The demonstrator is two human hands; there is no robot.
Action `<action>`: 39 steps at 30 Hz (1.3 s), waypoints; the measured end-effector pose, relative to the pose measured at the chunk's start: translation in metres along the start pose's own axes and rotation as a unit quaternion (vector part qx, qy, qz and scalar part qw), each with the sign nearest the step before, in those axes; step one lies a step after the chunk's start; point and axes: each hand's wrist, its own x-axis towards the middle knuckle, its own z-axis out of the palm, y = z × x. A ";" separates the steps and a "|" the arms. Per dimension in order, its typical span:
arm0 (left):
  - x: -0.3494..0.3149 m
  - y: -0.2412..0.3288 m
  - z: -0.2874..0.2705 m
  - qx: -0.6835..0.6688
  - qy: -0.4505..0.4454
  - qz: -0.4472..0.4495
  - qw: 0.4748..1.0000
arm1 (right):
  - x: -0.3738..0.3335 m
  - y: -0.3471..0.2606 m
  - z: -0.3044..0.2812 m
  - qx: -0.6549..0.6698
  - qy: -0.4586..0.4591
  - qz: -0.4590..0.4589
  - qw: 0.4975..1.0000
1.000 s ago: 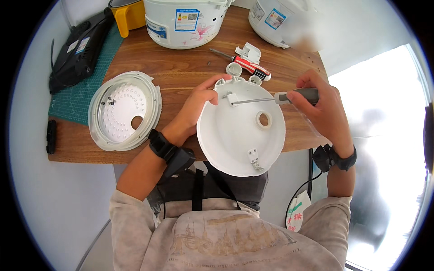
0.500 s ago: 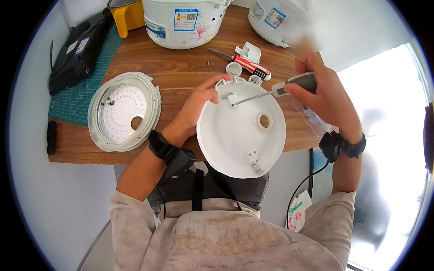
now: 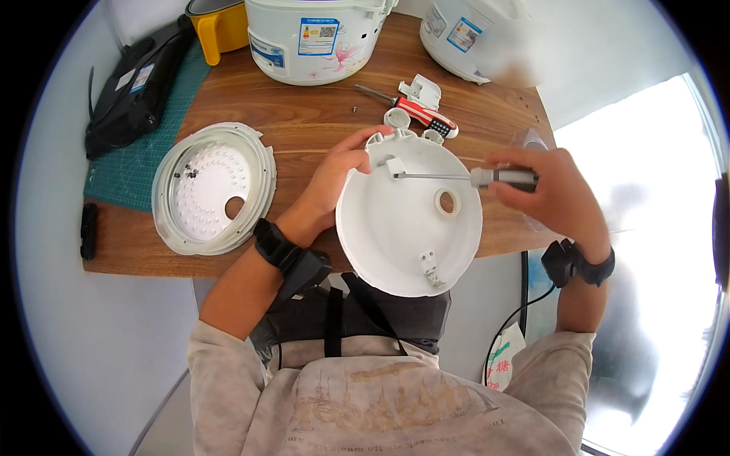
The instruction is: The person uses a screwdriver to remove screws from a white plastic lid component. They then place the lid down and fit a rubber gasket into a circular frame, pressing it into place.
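A round white cooker lid shell (image 3: 403, 235) lies tilted over the table's front edge, inner side up. My left hand (image 3: 334, 178) grips its upper left rim. My right hand (image 3: 551, 190) is shut on a grey-handled screwdriver (image 3: 502, 178), held level, its shaft running left with the tip at a small white bracket (image 3: 393, 166) near the lid's top. A small white ring (image 3: 446, 202) sits inside the lid, and a hinge tab (image 3: 428, 264) sits near its lower edge.
A perforated inner lid plate (image 3: 213, 186) lies on the wooden table (image 3: 304, 114) at left. A red-handled screwdriver (image 3: 422, 114) and small white parts lie behind the lid. Two white rice cookers (image 3: 315, 34) stand at the back, with a yellow container and black bag at far left.
My right hand first rose toward the far edge with the screwdriver, then came back down and levelled it. The left hand and the lid stayed put.
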 end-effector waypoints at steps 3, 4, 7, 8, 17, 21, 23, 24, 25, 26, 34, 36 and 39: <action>0.000 0.002 0.005 0.001 0.003 0.002 1.000 | -0.012 0.008 0.011 -0.004 -0.032 0.018 0.999; 0.000 0.001 0.004 0.002 0.001 0.007 1.000 | -0.014 0.011 0.016 -0.011 -0.035 0.008 0.999; 0.001 -0.001 0.000 0.014 -0.007 0.011 1.000 | -0.026 0.015 0.027 0.027 0.022 0.016 0.999; 0.000 0.001 0.000 0.024 -0.012 0.005 1.000 | -0.030 0.015 0.030 0.044 0.050 0.021 0.998; -0.001 0.003 0.002 0.047 -0.005 0.002 0.999 | -0.039 0.006 0.033 0.090 0.008 0.077 0.993; -0.001 0.002 0.001 0.041 -0.006 0.000 0.999 | -0.038 0.005 0.037 0.068 0.024 0.072 0.995; -0.001 0.003 0.002 0.040 -0.006 0.000 0.999 | -0.036 0.008 0.042 0.077 0.048 0.040 0.995; -0.001 0.003 0.003 0.040 -0.005 0.000 0.999 | -0.035 0.008 0.042 0.085 0.045 0.038 0.995; -0.001 0.003 0.003 0.041 -0.006 -0.001 0.999 | -0.033 0.008 0.043 0.094 0.041 0.037 0.994; -0.001 0.003 0.002 0.041 -0.007 -0.001 0.999 | -0.032 0.007 0.043 0.102 0.038 0.035 0.993; 0.000 -0.001 0.001 0.022 -0.004 0.020 1.000 | -0.031 0.004 0.043 0.093 0.027 0.051 0.994; 0.000 -0.001 0.003 0.021 -0.002 0.021 1.000 | -0.032 0.005 0.043 0.092 0.022 0.054 0.994; 0.000 0.001 -0.001 0.044 -0.018 0.005 0.999 | -0.031 0.003 0.040 0.079 0.010 0.061 0.995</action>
